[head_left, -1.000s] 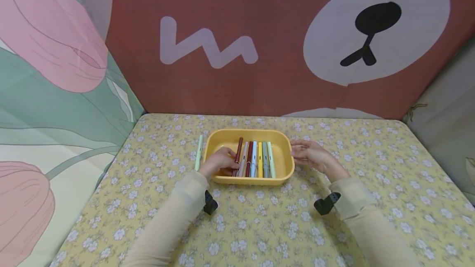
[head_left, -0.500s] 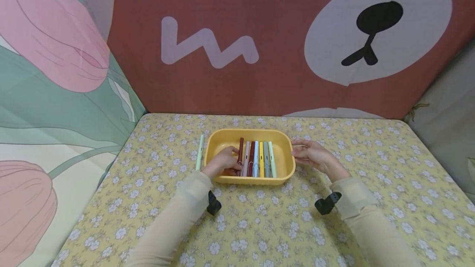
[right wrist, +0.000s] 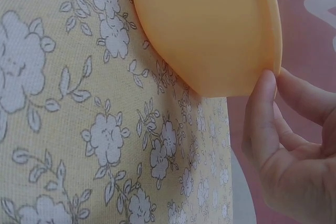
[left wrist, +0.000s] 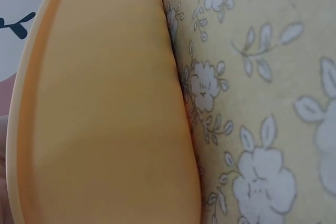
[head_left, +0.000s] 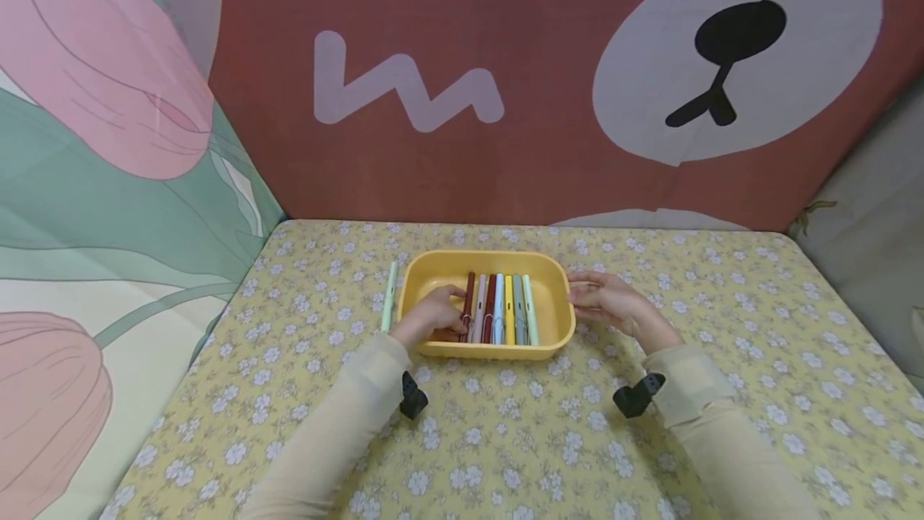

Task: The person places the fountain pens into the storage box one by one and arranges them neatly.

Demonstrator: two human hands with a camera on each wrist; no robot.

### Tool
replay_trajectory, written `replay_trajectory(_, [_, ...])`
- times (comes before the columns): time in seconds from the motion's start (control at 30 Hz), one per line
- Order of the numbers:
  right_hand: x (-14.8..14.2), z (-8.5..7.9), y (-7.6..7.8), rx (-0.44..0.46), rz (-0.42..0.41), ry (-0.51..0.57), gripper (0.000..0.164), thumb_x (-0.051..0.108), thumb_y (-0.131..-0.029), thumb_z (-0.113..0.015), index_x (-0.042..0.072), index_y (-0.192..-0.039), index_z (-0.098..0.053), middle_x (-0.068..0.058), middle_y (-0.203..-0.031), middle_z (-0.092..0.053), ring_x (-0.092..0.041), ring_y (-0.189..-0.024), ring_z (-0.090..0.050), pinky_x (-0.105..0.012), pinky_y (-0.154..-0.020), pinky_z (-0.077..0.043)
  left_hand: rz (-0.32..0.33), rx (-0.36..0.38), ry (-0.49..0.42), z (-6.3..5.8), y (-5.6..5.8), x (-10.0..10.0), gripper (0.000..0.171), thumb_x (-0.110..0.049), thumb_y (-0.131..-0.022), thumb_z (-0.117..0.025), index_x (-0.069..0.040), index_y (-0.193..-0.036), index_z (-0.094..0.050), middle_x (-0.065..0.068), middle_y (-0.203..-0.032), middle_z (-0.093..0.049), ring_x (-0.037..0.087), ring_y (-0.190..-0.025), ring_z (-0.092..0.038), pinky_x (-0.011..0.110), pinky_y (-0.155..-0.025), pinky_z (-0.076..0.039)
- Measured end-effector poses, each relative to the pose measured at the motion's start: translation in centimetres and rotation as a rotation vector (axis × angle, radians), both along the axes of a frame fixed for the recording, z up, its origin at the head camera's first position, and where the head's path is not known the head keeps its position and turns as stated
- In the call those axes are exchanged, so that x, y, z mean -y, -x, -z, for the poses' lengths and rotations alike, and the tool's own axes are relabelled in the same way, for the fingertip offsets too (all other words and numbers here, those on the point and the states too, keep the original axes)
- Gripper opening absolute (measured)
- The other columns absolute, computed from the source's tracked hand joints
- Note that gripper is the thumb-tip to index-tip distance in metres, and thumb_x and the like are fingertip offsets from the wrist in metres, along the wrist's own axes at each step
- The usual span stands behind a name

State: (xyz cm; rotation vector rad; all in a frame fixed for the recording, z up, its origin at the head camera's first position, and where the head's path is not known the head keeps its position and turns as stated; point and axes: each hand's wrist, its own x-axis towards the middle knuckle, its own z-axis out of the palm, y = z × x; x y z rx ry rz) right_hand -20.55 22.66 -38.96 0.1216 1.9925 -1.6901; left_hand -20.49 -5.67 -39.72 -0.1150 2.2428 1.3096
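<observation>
A yellow plastic box [head_left: 440, 352] sits on the table with a row of capped pens inside. From the left they run dark red [head_left: 469, 295], mauve [head_left: 480, 307], deep red [head_left: 490, 303], light blue [head_left: 499, 303], yellow [head_left: 509, 311], grey-blue [head_left: 519, 311] and mint green [head_left: 529, 303]. My left hand [head_left: 436, 310] reaches over the near left rim and holds the leftmost dark red pen by its left side. In the left wrist view the box wall [left wrist: 110, 98] hides those fingers. My right hand [right wrist: 294, 166] pinches the rim at the box's right end.
Another mint green pen [head_left: 389, 297] lies on the table just left of the box. A yellow flowered cloth [head_left: 505, 456] covers the table. Behind rises a brown-red backdrop [head_left: 433, 175] with a bear's muzzle; a floral curtain [head_left: 144, 247] hangs at the left.
The leftmost dark red pen has gone from slanting to lying lower and nearly parallel to the row, my left hand shifting slightly right with it. My right hand stays at the rim.
</observation>
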Motion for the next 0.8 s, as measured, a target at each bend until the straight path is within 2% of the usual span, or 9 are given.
replay_trajectory(0.33, [-0.08,0.17,0.19,0.004,0.010,-0.006,0.057,0.007,-0.097,-0.053,-0.004,-0.146,-0.027,0.006,-0.096,-0.060,-0.002,-0.081,-0.065,-0.017,-0.079,-0.057,-0.011,0.013,0.002,0.01,0.08,0.33,0.059,0.012,-0.082,-0.062,-0.002,-0.137,-0.046,0.014,-0.099,-0.060,0.011,-0.055,-0.056,0.018,-0.048,-0.052])
replay_trajectory(0.8, [-0.04,-0.04,-0.12,0.014,0.009,-0.002,0.060,0.009,-0.096,-0.055,-0.003,-0.147,-0.026,0.008,-0.092,-0.065,-0.002,-0.081,-0.065,-0.017,-0.076,-0.057,0.018,0.034,-0.011,-0.46,0.23,1.02,0.057,0.013,-0.084,-0.059,-0.002,-0.138,-0.045,0.022,-0.124,-0.055,0.018,-0.072,-0.065,0.027,-0.064,-0.060])
